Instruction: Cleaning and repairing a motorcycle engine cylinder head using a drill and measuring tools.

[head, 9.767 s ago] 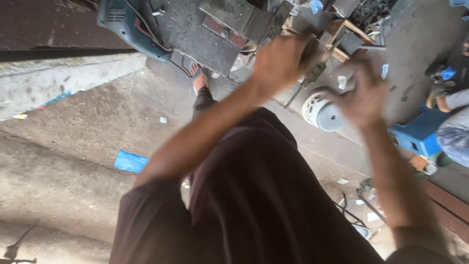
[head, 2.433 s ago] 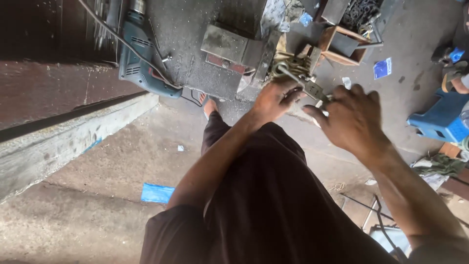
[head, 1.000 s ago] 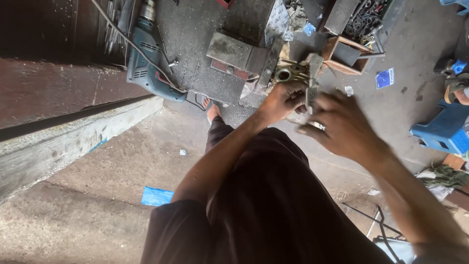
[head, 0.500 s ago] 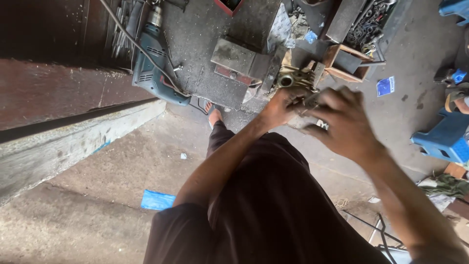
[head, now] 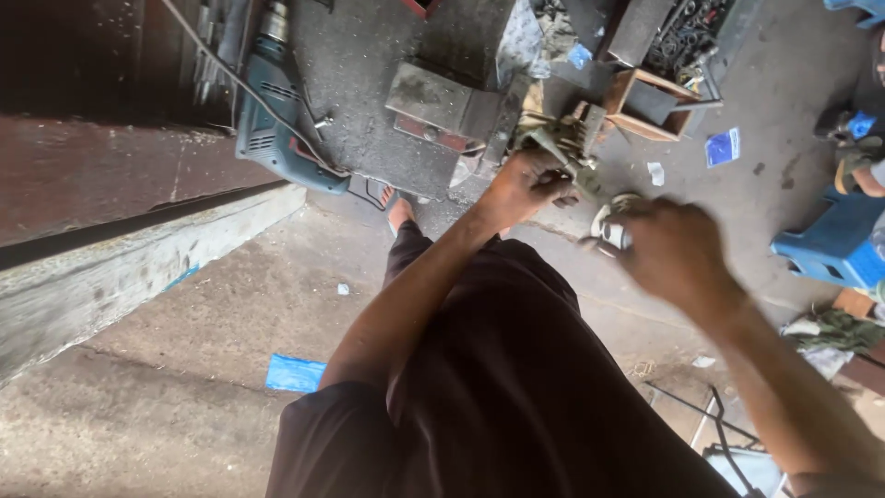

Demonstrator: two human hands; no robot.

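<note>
My left hand (head: 525, 183) is closed around a grimy metal part (head: 562, 138) held in front of me above the workshop floor. To its right, my right hand (head: 673, 254) is blurred and grips a small round silvery piece (head: 610, 226), a short gap away from the metal part. My dark-clothed legs fill the lower middle of the view, and my bare foot (head: 399, 210) shows below the hands.
A blue electric drill (head: 277, 120) with its cord lies on the dark floor at upper left beside a metal block (head: 442, 106). A wooden box of scrap parts (head: 659, 97) sits upper right. A blue stool (head: 830, 249) stands at right, a concrete step (head: 138, 277) at left.
My right hand has pulled away to the right from the metal part, now holding a small round piece. The left hand keeps its grip. The camera tilted slightly.
</note>
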